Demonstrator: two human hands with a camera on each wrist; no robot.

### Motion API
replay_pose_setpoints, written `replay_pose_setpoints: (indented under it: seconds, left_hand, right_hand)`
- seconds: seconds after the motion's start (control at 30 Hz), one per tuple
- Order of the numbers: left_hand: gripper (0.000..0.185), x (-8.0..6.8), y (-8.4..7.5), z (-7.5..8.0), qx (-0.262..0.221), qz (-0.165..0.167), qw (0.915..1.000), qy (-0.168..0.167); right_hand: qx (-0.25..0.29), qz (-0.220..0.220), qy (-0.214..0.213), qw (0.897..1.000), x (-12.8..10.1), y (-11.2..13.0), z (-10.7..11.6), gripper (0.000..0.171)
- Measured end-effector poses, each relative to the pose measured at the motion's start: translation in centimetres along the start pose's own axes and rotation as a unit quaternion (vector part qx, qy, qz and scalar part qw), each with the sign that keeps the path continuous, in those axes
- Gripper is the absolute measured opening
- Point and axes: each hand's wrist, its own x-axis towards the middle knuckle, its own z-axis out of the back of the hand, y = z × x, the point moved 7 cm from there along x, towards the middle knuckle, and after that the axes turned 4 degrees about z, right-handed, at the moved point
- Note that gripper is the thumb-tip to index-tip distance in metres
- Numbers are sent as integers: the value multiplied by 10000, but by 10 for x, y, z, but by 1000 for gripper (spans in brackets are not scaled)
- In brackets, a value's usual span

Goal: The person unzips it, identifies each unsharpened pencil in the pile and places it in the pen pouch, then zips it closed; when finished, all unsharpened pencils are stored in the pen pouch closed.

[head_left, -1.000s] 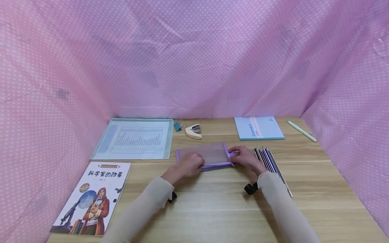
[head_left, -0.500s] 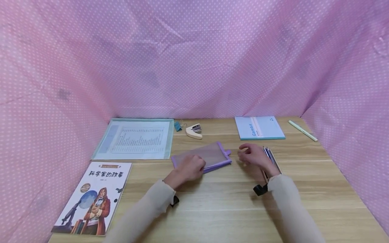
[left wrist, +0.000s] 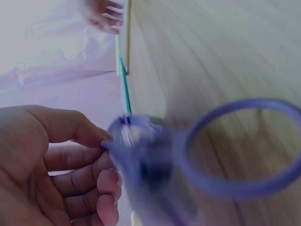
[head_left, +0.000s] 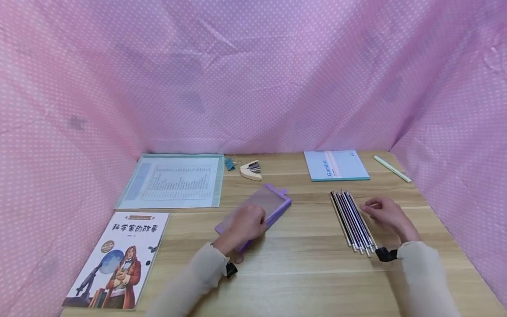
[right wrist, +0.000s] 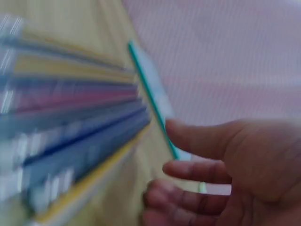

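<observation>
A purple mesh pouch (head_left: 269,200) lies slanted on the wooden table (head_left: 301,273). My left hand (head_left: 247,222) covers its near end and grips it. In the left wrist view, the left hand (left wrist: 56,160) curls its fingers and thumb on the blurred pouch (left wrist: 150,174), whose ring pull (left wrist: 244,146) hangs to the right. A row of several pencils (head_left: 350,215) lies to the right of the pouch. My right hand (head_left: 380,210) rests just right of them, fingers relaxed and holding nothing. The right wrist view shows the right hand (right wrist: 225,165) beside the blurred pencils (right wrist: 70,117).
A picture book (head_left: 115,259) lies front left, and a clear folder with a printed sheet (head_left: 174,180) behind it. A binder clip (head_left: 230,164), a stapler (head_left: 251,171), a light-blue notebook (head_left: 336,165) and a pale green pen (head_left: 392,169) line the back. Pink dotted cloth (head_left: 253,79) walls three sides.
My right hand let go of the pouch's right end and moved right to the pencils. My left hand turned the pouch and drew it nearer and to the left.
</observation>
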Motion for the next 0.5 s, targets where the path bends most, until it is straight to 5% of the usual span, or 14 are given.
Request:
replay_pose_setpoints:
  seconds: [0.23,0.5]
  left_hand:
    - [22,-3,1,7,-690,510,9955,-404]
    - [20,1,3,3,-1380,911,9859,-253]
  right_hand:
    - [254,-22,403,9989,0,-18,-3,62]
    - [306,81,250,9992,7,-22,-4,49]
